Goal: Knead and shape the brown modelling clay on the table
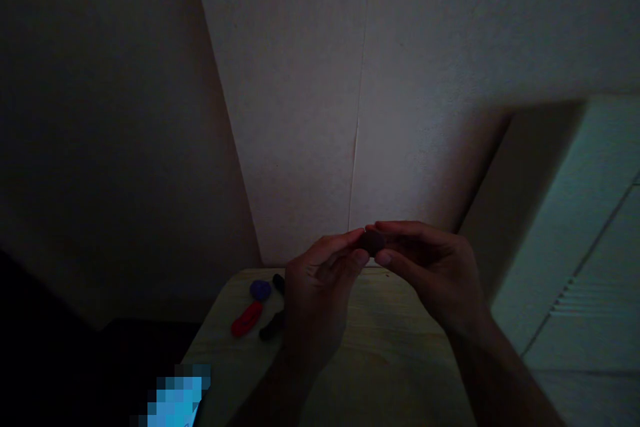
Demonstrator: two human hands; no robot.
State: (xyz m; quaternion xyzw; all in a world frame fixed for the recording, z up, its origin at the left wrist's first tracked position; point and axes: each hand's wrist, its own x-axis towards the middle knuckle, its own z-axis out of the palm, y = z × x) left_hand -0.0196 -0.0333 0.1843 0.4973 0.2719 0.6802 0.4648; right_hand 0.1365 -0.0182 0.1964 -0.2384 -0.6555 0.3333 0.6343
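Between my two hands is a small, dark brownish lump (373, 242) that looks like modelling clay. My left hand (323, 287) pinches its left side, thumb below and fingers above. From the other side, the thumb and fingers of my right hand (440, 273) close on it too. Both hands are raised over the wooden table (395, 347). Left of my left hand lie a blue-purple clay lump (261, 290), a red elongated piece (247, 319) and dark pieces (271, 327), partly hidden by that hand.
A lit phone-like screen (180, 400), blurred by pixels, is at the table's lower left edge. Behind the table rises a pale wall (305, 113) with a vertical seam. A light cabinet (575, 247) stands on the right. The room is dim.
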